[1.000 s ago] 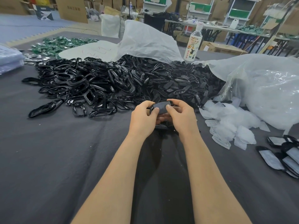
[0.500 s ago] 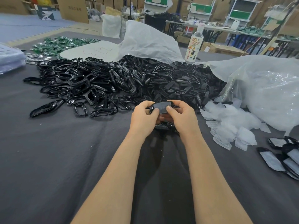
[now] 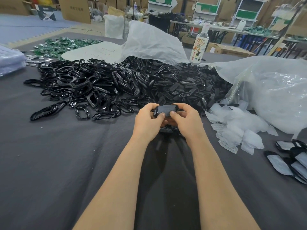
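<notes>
I'm seeing left hand [image 3: 147, 121] and right hand [image 3: 186, 120] both pinching black frame [image 3: 155, 112] | risk: uneven pressing possibly creasing grey film [image 3: 166, 109], frame slipping between hands

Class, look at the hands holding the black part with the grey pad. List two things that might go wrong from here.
1. The left hand and right hand press thumbs on the pad's near edge; it may seat crooked on the part.
2. Held beside the pile, a dropped part could get lost there.
</notes>
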Action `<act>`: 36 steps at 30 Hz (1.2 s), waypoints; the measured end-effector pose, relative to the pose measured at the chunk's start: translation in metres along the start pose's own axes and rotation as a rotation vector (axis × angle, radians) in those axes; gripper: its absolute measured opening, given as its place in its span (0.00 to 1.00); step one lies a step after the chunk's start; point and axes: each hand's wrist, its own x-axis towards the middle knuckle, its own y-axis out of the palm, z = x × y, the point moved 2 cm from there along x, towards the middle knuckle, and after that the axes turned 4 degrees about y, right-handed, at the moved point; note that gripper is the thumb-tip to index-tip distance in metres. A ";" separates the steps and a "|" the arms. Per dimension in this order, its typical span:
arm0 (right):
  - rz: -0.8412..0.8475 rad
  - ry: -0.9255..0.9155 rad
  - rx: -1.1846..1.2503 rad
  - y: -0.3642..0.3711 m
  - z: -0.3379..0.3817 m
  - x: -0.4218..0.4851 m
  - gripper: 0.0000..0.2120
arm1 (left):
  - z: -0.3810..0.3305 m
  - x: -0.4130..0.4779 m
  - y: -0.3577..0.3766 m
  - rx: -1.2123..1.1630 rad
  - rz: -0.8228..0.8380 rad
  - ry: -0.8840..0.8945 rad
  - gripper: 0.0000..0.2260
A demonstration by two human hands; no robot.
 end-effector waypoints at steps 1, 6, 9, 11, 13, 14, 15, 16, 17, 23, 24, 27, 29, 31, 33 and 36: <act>0.019 -0.006 -0.027 0.001 0.001 -0.001 0.11 | 0.001 0.000 0.000 -0.002 -0.004 -0.006 0.09; 0.020 -0.019 -0.038 -0.001 0.003 -0.001 0.11 | 0.003 0.003 -0.001 -0.049 0.016 -0.021 0.11; 0.031 0.009 0.027 -0.003 0.002 0.000 0.11 | 0.005 0.005 -0.002 -0.079 0.043 -0.034 0.12; 0.043 0.013 0.032 -0.004 0.001 0.000 0.12 | 0.006 0.005 -0.003 -0.101 0.052 -0.035 0.14; 0.038 0.014 0.010 -0.004 0.000 0.000 0.13 | 0.007 0.005 -0.003 -0.106 0.057 -0.036 0.15; 0.023 0.011 -0.016 -0.004 0.000 0.000 0.13 | 0.007 0.005 -0.002 -0.102 0.062 -0.037 0.14; 0.005 0.005 -0.045 -0.004 0.000 0.001 0.12 | 0.007 0.005 -0.002 -0.094 0.069 -0.037 0.13; -0.012 -0.002 -0.072 -0.004 0.000 0.001 0.12 | 0.006 0.005 -0.001 -0.081 0.073 -0.037 0.13; -0.025 -0.006 -0.089 -0.003 0.000 0.001 0.12 | 0.006 0.004 -0.001 -0.067 0.072 -0.036 0.12; -0.013 -0.005 -0.128 -0.001 0.002 -0.001 0.10 | 0.002 0.002 -0.004 -0.023 0.010 -0.049 0.12; -0.013 -0.005 -0.148 -0.001 0.002 -0.001 0.09 | 0.001 0.002 -0.004 -0.011 0.006 -0.051 0.11; -0.062 0.011 -0.167 -0.003 0.002 -0.001 0.08 | -0.002 0.000 -0.002 0.016 0.019 -0.040 0.10; -0.083 0.025 -0.152 -0.004 0.002 -0.001 0.08 | -0.004 -0.001 0.000 0.047 0.031 -0.015 0.11; -0.090 0.036 -0.129 -0.003 0.002 -0.001 0.08 | -0.003 -0.002 0.000 0.059 0.028 -0.003 0.12; -0.090 0.031 -0.137 -0.002 0.002 -0.001 0.08 | -0.002 -0.001 -0.001 0.059 0.007 -0.010 0.12; -0.085 -0.013 -0.210 0.000 0.004 -0.002 0.11 | 0.000 0.000 0.000 0.048 -0.015 -0.024 0.12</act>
